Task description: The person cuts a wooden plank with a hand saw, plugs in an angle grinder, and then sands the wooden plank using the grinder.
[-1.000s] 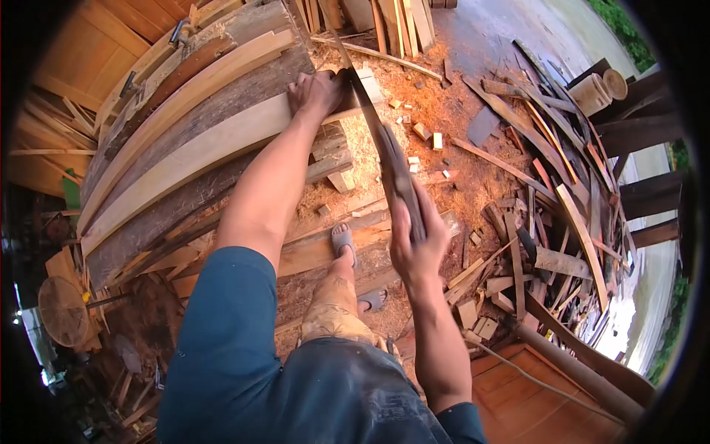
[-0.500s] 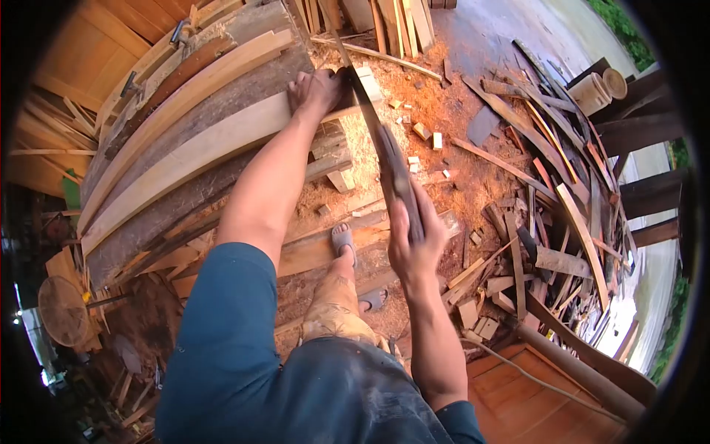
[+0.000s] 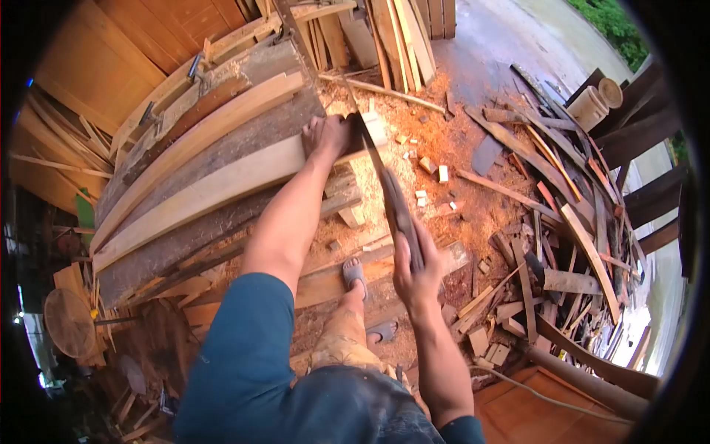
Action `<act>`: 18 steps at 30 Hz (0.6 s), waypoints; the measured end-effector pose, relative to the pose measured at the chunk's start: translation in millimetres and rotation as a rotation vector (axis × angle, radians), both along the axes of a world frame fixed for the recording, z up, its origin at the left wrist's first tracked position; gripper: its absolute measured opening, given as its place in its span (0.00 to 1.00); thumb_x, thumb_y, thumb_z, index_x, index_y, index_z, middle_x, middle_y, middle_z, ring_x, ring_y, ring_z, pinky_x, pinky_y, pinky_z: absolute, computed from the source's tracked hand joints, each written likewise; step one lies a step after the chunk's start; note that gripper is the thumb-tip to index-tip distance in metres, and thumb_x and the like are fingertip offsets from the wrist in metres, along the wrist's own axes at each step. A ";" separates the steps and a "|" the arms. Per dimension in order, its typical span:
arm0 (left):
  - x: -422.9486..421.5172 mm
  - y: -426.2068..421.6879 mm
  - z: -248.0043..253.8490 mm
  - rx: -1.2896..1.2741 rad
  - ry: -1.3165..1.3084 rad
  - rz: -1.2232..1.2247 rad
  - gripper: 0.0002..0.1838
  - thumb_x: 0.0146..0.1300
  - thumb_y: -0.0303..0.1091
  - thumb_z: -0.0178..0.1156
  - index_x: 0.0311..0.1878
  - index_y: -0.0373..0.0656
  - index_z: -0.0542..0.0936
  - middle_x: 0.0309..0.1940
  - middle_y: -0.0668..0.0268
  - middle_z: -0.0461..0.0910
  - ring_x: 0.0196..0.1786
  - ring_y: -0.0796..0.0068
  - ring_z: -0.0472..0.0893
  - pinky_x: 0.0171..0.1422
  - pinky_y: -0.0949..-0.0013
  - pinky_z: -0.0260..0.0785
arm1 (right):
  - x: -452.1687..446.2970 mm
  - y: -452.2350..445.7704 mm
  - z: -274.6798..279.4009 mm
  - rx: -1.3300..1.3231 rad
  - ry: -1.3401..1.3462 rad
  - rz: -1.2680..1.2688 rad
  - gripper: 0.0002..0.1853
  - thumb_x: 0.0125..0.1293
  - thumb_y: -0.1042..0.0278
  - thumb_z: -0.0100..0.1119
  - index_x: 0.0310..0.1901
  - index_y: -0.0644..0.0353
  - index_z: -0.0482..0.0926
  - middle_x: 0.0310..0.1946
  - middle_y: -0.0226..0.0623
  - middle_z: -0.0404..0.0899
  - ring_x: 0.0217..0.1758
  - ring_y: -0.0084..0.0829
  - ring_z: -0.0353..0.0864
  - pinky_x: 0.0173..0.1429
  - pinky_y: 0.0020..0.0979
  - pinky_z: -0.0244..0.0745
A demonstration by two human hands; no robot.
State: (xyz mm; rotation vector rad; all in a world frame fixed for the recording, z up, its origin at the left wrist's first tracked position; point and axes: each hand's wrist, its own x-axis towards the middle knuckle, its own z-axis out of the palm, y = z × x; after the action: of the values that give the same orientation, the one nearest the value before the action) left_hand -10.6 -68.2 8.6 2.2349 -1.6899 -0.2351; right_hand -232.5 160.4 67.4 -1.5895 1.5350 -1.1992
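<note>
View tipped upward; right hand [image 3: 418,272] clamped round saw [image 3: 395,194]; left hand [image 3: 325,138] on curved board [image 3: 214,185], grip unclear

The head-worn camera looked forward and down from above, near the workbench [image 3: 251,137]; left of that bench, the dark-edged view seemed murky.

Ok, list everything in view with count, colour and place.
Saw: one, dark, centre
Workbench: one, greyish, left
Curved boards: two, pale, on the workbench
Offcuts: several, pale, floor
Sawdust: uncountable, orange, floor
Leaning planks: several, brown, top centre
Scrap heap: one, mostly brown, right
Bucket: one, pale, upper right
Clutter: many, too dark to tell, lower left
Sandals: two, grey, below centre
Left hand: one, bare, on the nearer board
Right hand: one, bare, gripping the saw
</note>
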 end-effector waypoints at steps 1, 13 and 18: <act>0.4 -1.1 2.2 -0.009 0.013 0.014 0.26 0.70 0.60 0.47 0.50 0.53 0.87 0.50 0.50 0.84 0.60 0.48 0.77 0.67 0.46 0.60 | -17.9 26.7 -16.0 -0.087 0.037 -0.003 0.24 0.65 0.67 0.64 0.62 0.61 0.77 0.32 0.51 0.84 0.31 0.34 0.86 0.36 0.34 0.78; 2.8 0.2 -2.3 0.003 -0.026 0.022 0.25 0.71 0.58 0.50 0.48 0.50 0.87 0.49 0.57 0.85 0.61 0.56 0.76 0.67 0.52 0.61 | 9.9 -12.4 -8.7 -0.050 -0.063 0.008 0.23 0.65 0.69 0.62 0.61 0.64 0.77 0.38 0.53 0.85 0.33 0.40 0.88 0.40 0.34 0.80; -0.8 -3.7 2.5 0.053 -0.006 0.028 0.26 0.72 0.58 0.48 0.49 0.48 0.86 0.50 0.55 0.85 0.61 0.56 0.75 0.69 0.50 0.59 | -64.2 122.2 -18.4 -0.124 0.139 0.034 0.26 0.61 0.67 0.62 0.61 0.71 0.76 0.43 0.57 0.85 0.38 0.41 0.89 0.44 0.32 0.82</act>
State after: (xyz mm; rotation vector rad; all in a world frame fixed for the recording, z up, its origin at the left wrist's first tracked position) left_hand -11.4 -71.8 11.1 2.2978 -1.6727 -0.2697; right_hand -296.7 282.6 49.0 -1.8060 1.5379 -1.2076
